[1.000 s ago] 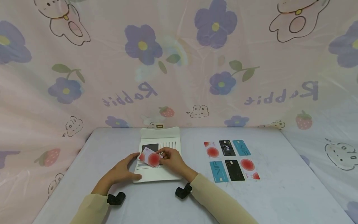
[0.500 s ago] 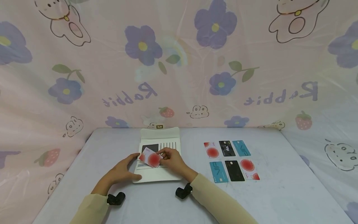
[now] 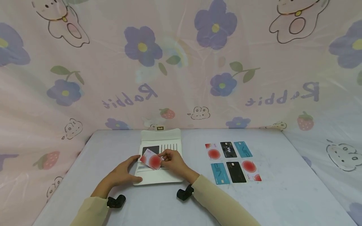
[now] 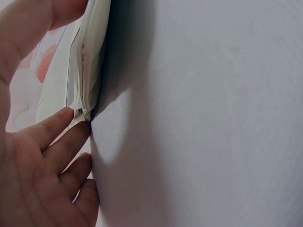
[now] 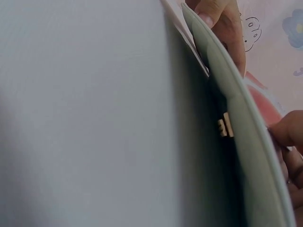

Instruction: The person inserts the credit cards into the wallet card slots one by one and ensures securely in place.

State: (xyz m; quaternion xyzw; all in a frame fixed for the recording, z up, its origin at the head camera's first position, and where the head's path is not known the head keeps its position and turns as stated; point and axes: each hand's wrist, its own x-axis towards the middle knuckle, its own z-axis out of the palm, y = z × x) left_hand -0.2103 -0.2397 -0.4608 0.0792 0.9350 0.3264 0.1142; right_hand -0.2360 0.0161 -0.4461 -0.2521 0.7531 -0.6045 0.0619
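Red-and-white card, one edge partly behind the right grip

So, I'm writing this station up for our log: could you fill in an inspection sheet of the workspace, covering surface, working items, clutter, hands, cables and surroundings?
Surface: table with a white covering.
Working items: white wallet, its flap unfolded at the far side; red-and-white card held at a slant over it.
Clutter: nothing seen besides six cards, in two rows of three, right of the wallet.
Left hand: touches the wallet's left edge.
Right hand: pinches the slanted card.
Cables: nothing seen.
Surroundings: backdrop printed with flowers, strawberries and rabbits.
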